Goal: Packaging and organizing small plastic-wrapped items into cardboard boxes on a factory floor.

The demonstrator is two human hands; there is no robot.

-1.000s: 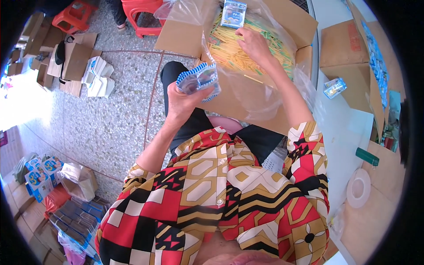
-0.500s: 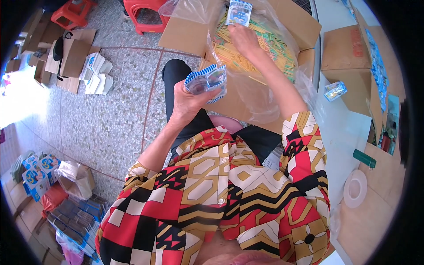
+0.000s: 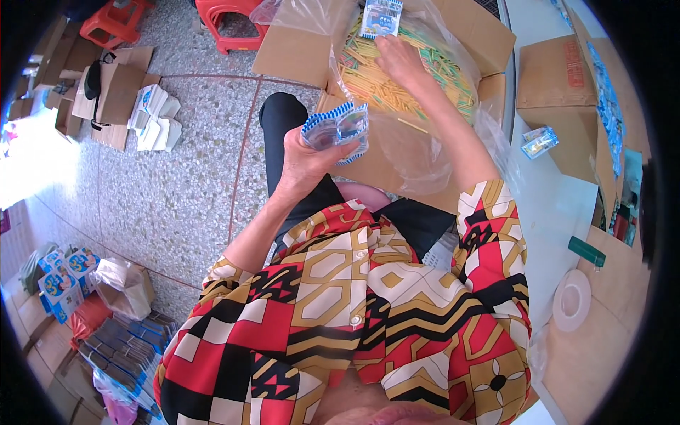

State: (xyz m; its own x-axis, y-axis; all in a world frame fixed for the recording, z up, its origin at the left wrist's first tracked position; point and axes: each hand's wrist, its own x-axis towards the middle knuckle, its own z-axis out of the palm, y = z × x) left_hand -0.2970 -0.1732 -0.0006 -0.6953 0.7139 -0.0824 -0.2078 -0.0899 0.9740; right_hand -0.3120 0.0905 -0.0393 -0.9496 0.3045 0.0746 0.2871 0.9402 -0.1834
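My left hand (image 3: 304,166) is closed around a bunch of clear plastic pouches (image 3: 336,131) with blue-and-white striped edges, held above my knee. Beyond it stands an open cardboard box (image 3: 294,60) lined with clear plastic and filled with thin yellow, green and orange sticks (image 3: 443,78). My right hand (image 3: 400,60) is over the sticks, its fingers bent together; whatever they hold is hidden. Just past those fingertips, a blue-and-white printed packet (image 3: 381,18) lies at the far side of the box.
On the table at right are a small blue-and-yellow packet (image 3: 540,142), a cardboard box (image 3: 556,78), a green tool-like object (image 3: 586,251) and a white ring (image 3: 571,300). Red stools (image 3: 230,25) stand beyond on the floor. Stacked packages (image 3: 124,347) sit at lower left.
My right hand has drawn back slightly to the right, away from the printed packet's lower edge. My left hand with the pouches has shifted a little to the right.
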